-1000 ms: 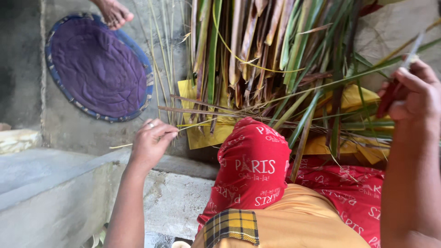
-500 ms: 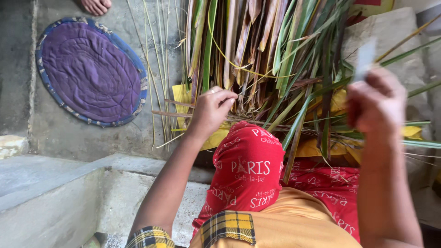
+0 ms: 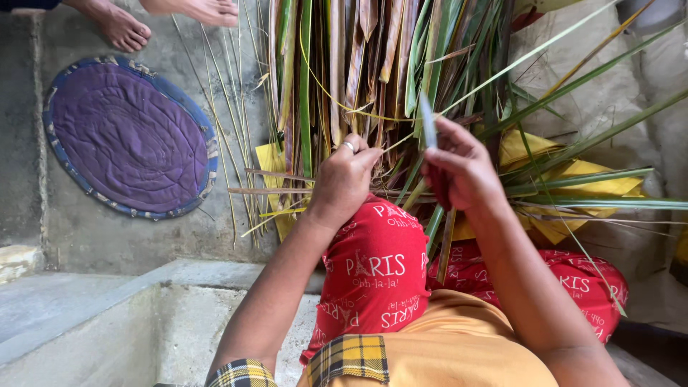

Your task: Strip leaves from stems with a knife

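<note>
Hands work at palm leaves [image 3: 373, 72]: left hand [image 3: 344, 179] pinches one strip, right hand [image 3: 459, 168] grips a blade [image 3: 428, 122]; many leaves remain unstripped.

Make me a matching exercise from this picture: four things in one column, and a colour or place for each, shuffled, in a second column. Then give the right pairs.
Things:
1. round mat
2. ring
3. knife blade
4. bare feet

Descriptions:
A. on a finger of the left hand
B. top edge of the picture, another person's
C. purple with a blue rim, on the concrete floor
D. held upright in the right hand, among the long leaves

Pairs: 1-C, 2-A, 3-D, 4-B
</note>
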